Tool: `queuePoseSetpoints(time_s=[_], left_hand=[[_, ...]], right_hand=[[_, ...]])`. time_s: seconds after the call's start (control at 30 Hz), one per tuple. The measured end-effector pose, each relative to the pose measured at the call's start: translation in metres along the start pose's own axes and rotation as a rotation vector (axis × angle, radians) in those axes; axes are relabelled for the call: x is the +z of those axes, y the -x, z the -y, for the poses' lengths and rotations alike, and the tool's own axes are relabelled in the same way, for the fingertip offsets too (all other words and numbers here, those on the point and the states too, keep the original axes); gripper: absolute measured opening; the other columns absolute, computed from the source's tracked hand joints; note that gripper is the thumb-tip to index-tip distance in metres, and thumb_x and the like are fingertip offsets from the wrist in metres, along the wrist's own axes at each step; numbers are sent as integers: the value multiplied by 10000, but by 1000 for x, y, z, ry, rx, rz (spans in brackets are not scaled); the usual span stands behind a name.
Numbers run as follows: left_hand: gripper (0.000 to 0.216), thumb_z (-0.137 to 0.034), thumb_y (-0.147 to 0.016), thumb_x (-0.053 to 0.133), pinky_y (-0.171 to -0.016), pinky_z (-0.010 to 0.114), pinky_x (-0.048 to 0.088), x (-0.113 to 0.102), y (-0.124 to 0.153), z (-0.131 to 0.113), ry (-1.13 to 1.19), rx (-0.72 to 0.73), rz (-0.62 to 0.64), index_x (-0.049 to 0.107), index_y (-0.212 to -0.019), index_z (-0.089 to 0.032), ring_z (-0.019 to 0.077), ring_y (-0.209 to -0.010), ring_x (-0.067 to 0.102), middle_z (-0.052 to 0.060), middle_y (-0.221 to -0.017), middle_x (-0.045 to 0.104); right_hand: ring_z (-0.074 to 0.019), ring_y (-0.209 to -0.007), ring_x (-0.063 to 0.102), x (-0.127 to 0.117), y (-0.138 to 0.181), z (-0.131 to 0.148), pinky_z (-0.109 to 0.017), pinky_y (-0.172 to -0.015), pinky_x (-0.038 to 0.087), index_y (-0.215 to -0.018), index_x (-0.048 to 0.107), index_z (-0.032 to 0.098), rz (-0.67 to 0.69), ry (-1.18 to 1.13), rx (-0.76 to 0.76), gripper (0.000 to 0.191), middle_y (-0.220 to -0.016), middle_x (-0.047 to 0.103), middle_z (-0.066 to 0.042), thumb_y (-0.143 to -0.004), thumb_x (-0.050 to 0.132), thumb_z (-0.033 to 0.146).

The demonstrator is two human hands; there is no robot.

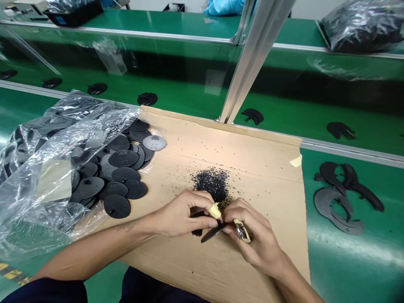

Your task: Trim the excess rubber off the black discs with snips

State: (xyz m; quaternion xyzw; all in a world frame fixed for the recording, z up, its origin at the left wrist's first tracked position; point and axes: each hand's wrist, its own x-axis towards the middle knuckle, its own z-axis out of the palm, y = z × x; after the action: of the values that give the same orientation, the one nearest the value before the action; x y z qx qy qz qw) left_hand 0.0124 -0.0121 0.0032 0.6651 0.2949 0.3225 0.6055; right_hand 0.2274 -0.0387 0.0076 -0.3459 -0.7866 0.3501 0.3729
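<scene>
My left hand (pixel 189 212), with yellow wrapping on one fingertip, pinches a thin black plastic disc (pixel 211 234) by its edge. My right hand (pixel 255 235) is closed close against that disc. Out of its fist shows a small tool (pixel 242 231) with a shiny metal part and a pale yellow edge; its working end is hidden by the fingers. Beyond both hands, a heap of small black plastic scraps (pixel 213 183) lies on the cardboard sheet (pixel 271 168). More dark material shows under my left fingers, partly covered.
Many black discs (pixel 123 159) spill from a clear plastic bag (pixel 41 143) at the left. On the green table at the right lie curved black parts (pixel 334 208). A metal post (pixel 252 63) rises behind the cardboard, and black parts sit spaced along the green strip beyond.
</scene>
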Motion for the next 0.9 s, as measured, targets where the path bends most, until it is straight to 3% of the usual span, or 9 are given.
queuePoseSetpoints(time_s=[0.1, 0.2, 0.3, 0.4, 0.57, 0.9], left_hand=[[406, -484, -964, 559, -677, 250, 507, 3, -1, 1, 94, 6, -45, 754, -923, -130, 138, -750, 623, 76, -831, 660], [607, -669, -891, 514, -765, 310, 540, 7, 1, 4, 119, 48, -51, 737, -1044, -126, 188, -862, 651, 112, -939, 663], [407, -478, -831, 742, -791, 306, 531, 10, 5, 7, -108, 96, -184, 714, -1093, -168, 179, -871, 645, 77, -941, 690], [251, -276, -851, 762, -747, 289, 522, 8, 7, 9, -300, 199, -302, 721, -1081, -182, 160, -822, 639, 57, -894, 717], [261, -207, -850, 759, -781, 324, 547, 2, 5, 11, -351, 332, -277, 729, -1106, -167, 179, -868, 660, 81, -918, 736], [250, -202, -862, 747, -746, 326, 550, 1, 2, 13, -411, 379, -215, 726, -1109, -167, 170, -811, 670, 71, -880, 751]], right_hand=[[-192, -750, 603, 3, 0, 3, -349, -646, 513, -974, 545, 225, -115, 82, -35, 218, -839, 623, -52, -852, 566, 44], [-195, -771, 602, 6, 1, 5, -353, -653, 507, -998, 545, 218, -182, 193, -71, 253, -858, 628, -62, -844, 564, 18], [-197, -770, 603, 5, 1, 5, -360, -654, 506, -1018, 548, 207, -138, 213, -90, 233, -880, 640, -73, -851, 563, 44], [-213, -818, 622, 0, 1, 0, -376, -682, 518, -1063, 557, 201, -147, 227, -71, 244, -916, 656, -86, -859, 567, 68], [-225, -806, 629, -6, 3, -11, -365, -665, 484, -1061, 595, 188, -141, 489, -75, 233, -945, 700, -100, -868, 538, 71], [-206, -763, 630, -4, 6, -12, -324, -649, 478, -1035, 633, 140, -65, 604, -53, 190, -892, 709, -102, -917, 488, 107]])
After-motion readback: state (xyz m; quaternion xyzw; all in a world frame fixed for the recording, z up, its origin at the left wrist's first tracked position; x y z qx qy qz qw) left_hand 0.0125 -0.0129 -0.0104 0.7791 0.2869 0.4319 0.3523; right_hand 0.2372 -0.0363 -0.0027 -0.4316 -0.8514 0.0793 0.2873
